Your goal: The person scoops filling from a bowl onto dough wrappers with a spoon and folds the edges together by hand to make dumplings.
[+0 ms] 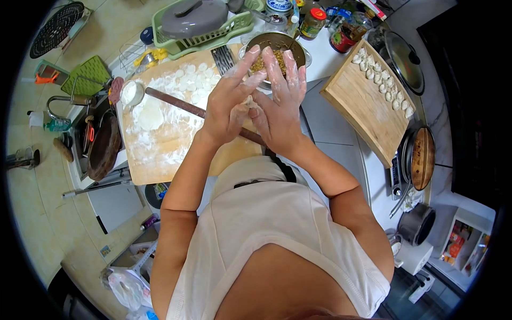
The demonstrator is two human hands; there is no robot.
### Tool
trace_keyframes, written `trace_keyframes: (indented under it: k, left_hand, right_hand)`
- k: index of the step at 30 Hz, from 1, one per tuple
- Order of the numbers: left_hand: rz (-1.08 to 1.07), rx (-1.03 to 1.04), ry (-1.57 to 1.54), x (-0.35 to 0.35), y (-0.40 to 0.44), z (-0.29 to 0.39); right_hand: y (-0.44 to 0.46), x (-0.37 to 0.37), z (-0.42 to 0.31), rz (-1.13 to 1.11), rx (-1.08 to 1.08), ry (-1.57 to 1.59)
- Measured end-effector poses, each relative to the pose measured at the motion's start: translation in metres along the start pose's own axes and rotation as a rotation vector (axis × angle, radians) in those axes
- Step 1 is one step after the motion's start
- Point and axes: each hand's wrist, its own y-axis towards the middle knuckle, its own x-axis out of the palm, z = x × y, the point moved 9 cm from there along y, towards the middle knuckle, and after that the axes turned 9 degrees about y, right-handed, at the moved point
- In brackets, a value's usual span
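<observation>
My left hand [226, 104] and my right hand [281, 109], both dusted with flour, meet in front of my body. Pinched between their thumbs and forefingers is a small dumpling [248, 103], partly hidden by the fingers; the other fingers stretch outward. Below them, a dark wooden rolling pin [176, 102] lies across a floured board [176, 168]. Round dough wrappers [193, 80] and a larger flat piece of dough [149, 116] rest on this board. Beyond my fingers stands a metal bowl of filling [259, 63], partly covered by them.
At right, a wooden board [354, 98] carries rows of dumplings [384, 82]. A white flour bowl [132, 93] and a cleaver [222, 58] sit on the left board. Behind are a green dish rack [202, 40] and jars [313, 24]. A sink [82, 160] lies left.
</observation>
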Motion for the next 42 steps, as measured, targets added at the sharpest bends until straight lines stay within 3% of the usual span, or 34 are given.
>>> trace_keyframes:
  k: [7, 9, 12, 14, 15, 18, 19, 22, 28, 31, 34, 37, 42]
  left_hand:
    - [-0.033, 0.266, 0.100, -0.004, 0.022, 0.052]
    - [-0.094, -0.030, -0.198, 0.001, 0.019, 0.049]
    - [-0.055, 0.104, -0.083, -0.005, 0.024, 0.054]
    - [-0.032, 0.069, 0.044, 0.002, 0.019, 0.025]
    - [-0.067, -0.081, -0.032, 0.014, 0.011, -0.001]
    - [0.137, -0.912, -1.011, 0.053, -0.029, -0.057]
    - [0.145, -0.989, -1.168, 0.060, -0.035, -0.061]
    - [0.205, -1.052, -1.301, 0.068, -0.051, -0.078]
    - [0.254, -0.975, -1.062, 0.059, -0.063, -0.099]
    - [0.330, -1.035, -1.020, 0.053, -0.082, -0.112]
    - [0.433, -1.049, -1.043, 0.048, -0.095, -0.124]
    - [0.529, -1.059, -1.080, 0.039, -0.105, -0.135]
    - [0.537, -0.975, -1.097, 0.024, -0.118, -0.138]
  right_hand:
    - [-0.017, -0.022, -0.029, 0.210, -0.306, -0.015]
    - [-0.017, -0.032, -0.040, 0.232, -0.344, 0.061]
    - [-0.009, -0.031, -0.035, 0.264, -0.265, 0.173]
    - [0.008, -0.016, -0.009, 0.202, -0.254, 0.145]
    - [0.016, -0.008, 0.004, 0.176, -0.281, 0.140]
    - [0.016, 0.017, 0.037, 0.072, -0.218, -0.035]
    - [0.014, 0.026, 0.045, -0.011, -0.205, -0.082]
    - [0.007, 0.042, 0.056, -0.098, -0.157, -0.124]
    - [0.006, 0.059, 0.040, -0.164, -0.209, -0.316]
    - [0.010, 0.068, 0.041, -0.270, -0.118, -0.330]
    - [0.011, 0.075, 0.034, -0.232, -0.139, -0.323]
    - [0.010, 0.084, 0.039, -0.122, -0.109, 0.011]
    - [0.008, 0.113, 0.020, -0.119, -0.191, 0.156]
